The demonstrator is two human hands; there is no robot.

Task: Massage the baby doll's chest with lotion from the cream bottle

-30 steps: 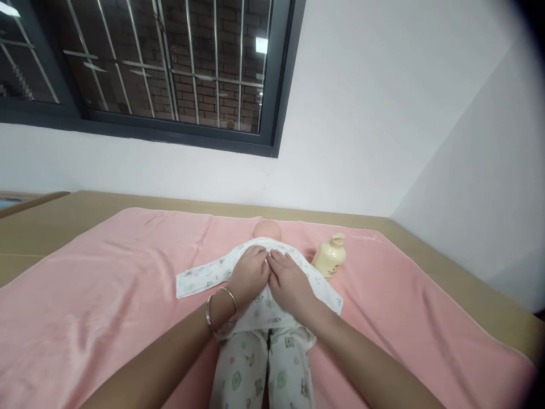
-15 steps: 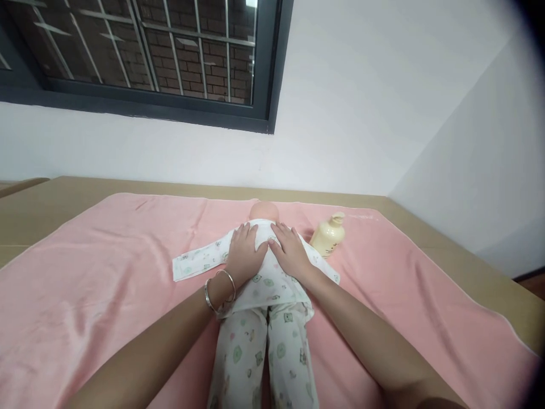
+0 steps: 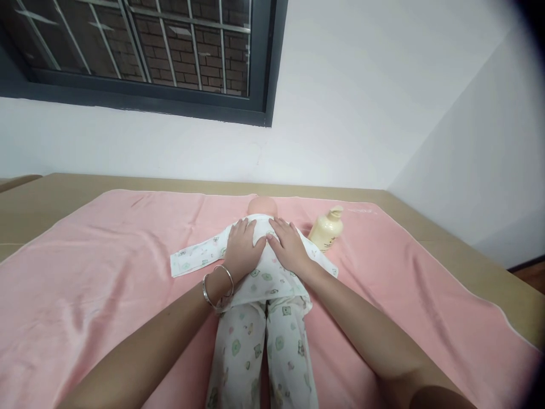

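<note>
A baby doll (image 3: 262, 205) lies on a pink blanket (image 3: 140, 227), its head toward the wall. It wears a white printed top (image 3: 268, 278) and matching trousers (image 3: 283, 346). My left hand (image 3: 244, 250) rests flat on the left of the doll's upper body, with two silver bangles (image 3: 218, 288) at the wrist. My right hand (image 3: 289, 247) lies flat on the other side, fingers stretched toward the doll's head. The two thumbs nearly meet in the middle. Both hands are open and grip nothing. The top's left sleeve (image 3: 196, 257) stretches out sideways on the blanket.
A cream pump bottle (image 3: 326, 230) stands on the blanket just right of the doll, close to the right sleeve (image 3: 326, 264). The blanket covers a wooden table (image 3: 76, 184) against a white wall (image 3: 332, 113). A dark-framed window (image 3: 268, 79) with bars is above.
The whole scene sits slightly higher and a little further left in view, as the camera has shifted. Both hands stay in the same place on the doll.
</note>
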